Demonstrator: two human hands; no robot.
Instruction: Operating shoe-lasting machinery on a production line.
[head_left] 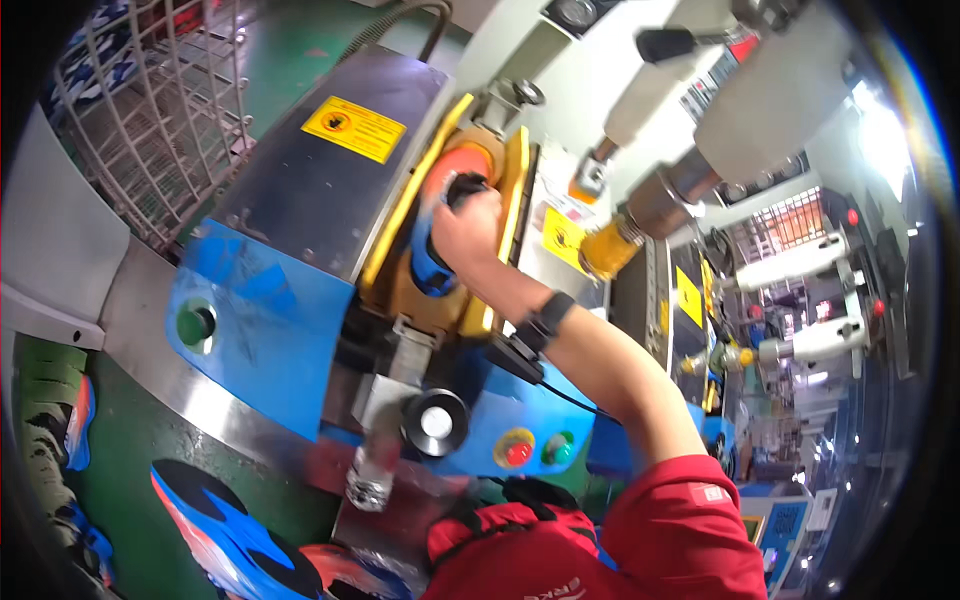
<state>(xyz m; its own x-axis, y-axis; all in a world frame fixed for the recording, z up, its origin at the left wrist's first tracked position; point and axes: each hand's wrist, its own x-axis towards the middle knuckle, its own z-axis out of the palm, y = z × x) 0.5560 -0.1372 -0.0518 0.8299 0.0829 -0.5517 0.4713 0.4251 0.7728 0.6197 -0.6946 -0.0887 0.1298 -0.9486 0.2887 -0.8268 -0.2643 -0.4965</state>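
Where the shoe piece rests: an orange-and-blue shoe piece point(424, 235) lies in the tan cradle point(400, 290) of a machine, orange end toward 12 o'clock, blue end toward 6.
Right hand: this hand point(470, 225) reaches in from 4 to 5 o'clock, fingers bent over the black part at the shoe piece's middle, apparently gripping it; blur hides the fingertips.
Left hand: out of view, so I cannot tell its state.
Handling: the shoe piece looks light and somewhat springy, probably rubbery below and grippy rather than slick, with little risk of breaking.
Best hold: the black middle seems the surest place, since the yellow walls leave little room at the sides.
Yellow walls: one point(415, 195) stands at 10 o'clock from the shoe piece, the other point(515, 185) at 2.
Metal handwheel: at 1 o'clock point(528, 93), beyond the orange end.
Black knob: at 6 o'clock point(436, 422), with a pale centre.
Buttons: red button point(518, 453) and green button point(558, 450) sit between 5 and 6 o'clock.
Loose soles: blue and black, low at 7 o'clock point(235, 520).
Wire basket: far off at 10 o'clock point(160, 120).
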